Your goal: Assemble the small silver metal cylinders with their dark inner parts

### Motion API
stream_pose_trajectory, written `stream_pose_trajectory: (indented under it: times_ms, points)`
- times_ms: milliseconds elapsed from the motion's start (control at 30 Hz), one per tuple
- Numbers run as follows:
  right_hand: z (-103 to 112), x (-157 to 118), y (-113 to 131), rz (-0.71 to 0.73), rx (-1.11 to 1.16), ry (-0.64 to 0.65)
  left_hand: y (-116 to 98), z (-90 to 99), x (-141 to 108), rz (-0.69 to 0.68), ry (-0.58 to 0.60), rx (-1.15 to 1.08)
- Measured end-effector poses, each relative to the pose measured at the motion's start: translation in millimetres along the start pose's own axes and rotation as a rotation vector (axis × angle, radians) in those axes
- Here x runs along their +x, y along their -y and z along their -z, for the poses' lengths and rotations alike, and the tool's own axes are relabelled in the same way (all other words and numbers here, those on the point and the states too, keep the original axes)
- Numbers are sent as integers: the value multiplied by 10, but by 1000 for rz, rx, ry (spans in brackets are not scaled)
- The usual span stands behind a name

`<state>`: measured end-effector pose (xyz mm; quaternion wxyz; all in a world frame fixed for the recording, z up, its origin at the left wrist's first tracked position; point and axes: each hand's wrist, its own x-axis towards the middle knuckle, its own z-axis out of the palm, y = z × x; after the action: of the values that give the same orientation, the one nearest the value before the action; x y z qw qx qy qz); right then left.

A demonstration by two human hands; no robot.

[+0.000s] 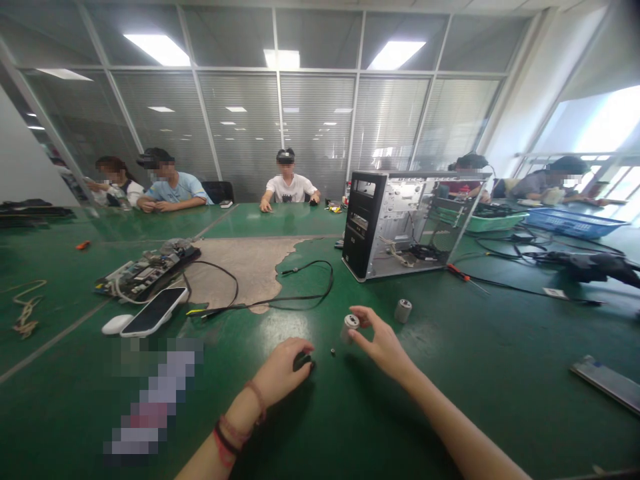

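Observation:
My right hand (377,340) has its thumb and fingers around a small grey cylinder (349,328) with a pale top bearing dark marks. A second, similar grey cylinder (403,311) stands upright on the green table (320,427), just beyond that hand. To the left, my left hand (289,368) hovers over or rests on the table, its fingers curved and apart from the thumb. The gap between them is dark, and I see no clear object in it. A tiny metal piece (333,351) lies between the two hands.
An open computer case (367,227) stands ahead to the right. Black cables (330,280), a phone (155,312), a white earphone case (118,325) and a circuit board (150,270) lie left. A screwdriver (459,273), baskets (575,223) and a metal plate (607,381) are right. Several people sit opposite.

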<state>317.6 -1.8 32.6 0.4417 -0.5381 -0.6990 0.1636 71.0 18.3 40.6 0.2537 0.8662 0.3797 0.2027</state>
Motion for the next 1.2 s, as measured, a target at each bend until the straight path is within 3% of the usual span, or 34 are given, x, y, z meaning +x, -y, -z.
stream_pose_trajectory:
  times_ms: [200, 333, 467, 633, 1000, 1100, 1200]
  points:
    - [573, 109, -402, -10, -259, 38, 19, -10, -6, 7, -11, 17]
    - [937, 55, -632, -136, -321, 40, 10, -10, -8, 1, -16, 22]
    - [1146, -44, -803, -277, -386, 42, 9, -23, 0, -6, -27, 35]
    - [1183, -103, -923, -349, -411, 116, 14, -34, 5, -9, -31, 51]
    - [1186, -138, -1175, -375, -512, 81, -5, -14, -9, -16, -15, 67]
    - [1122, -126, -1086, -376, -620, 28, 3, -19, -13, -15, -17, 68]
    - [929, -54, -813, -296, -759, -101, 12, -28, -13, -16, -8, 70]
